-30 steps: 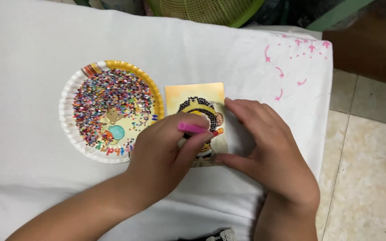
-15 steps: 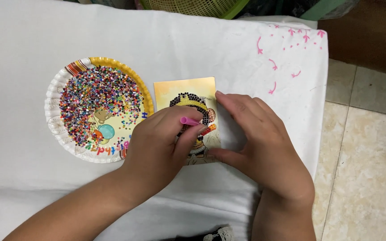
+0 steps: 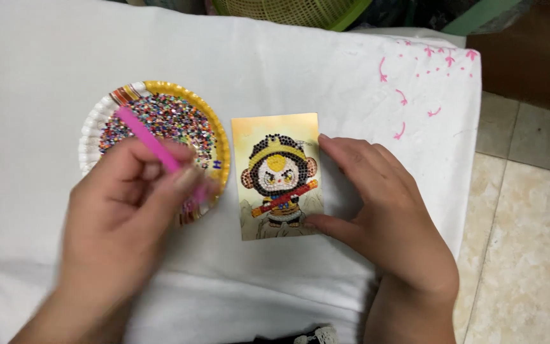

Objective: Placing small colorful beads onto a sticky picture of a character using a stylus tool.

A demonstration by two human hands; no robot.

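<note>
A small diamond-painting card [image 3: 279, 175] with a cartoon monkey lies on the white cloth. My right hand [image 3: 383, 216] rests on its right edge, thumb at the lower corner and fingers by the upper side, pinning it down. My left hand [image 3: 128, 223] is blurred from motion and holds a pink pen [image 3: 154, 146] above the paper plate [image 3: 154, 92]. The plate has a yellow rim and is filled with several small coloured beads.
The white cloth [image 3: 326, 70] covers the table; pink marks [image 3: 415, 76] dot its far right corner. A green woven basket [image 3: 294, 9] stands behind the table. Tiled floor [image 3: 529, 255] lies to the right.
My left hand has swung left with the pink pen, off the card and over the bead plate. The whole monkey picture now shows. My right hand stays on the card's edge.
</note>
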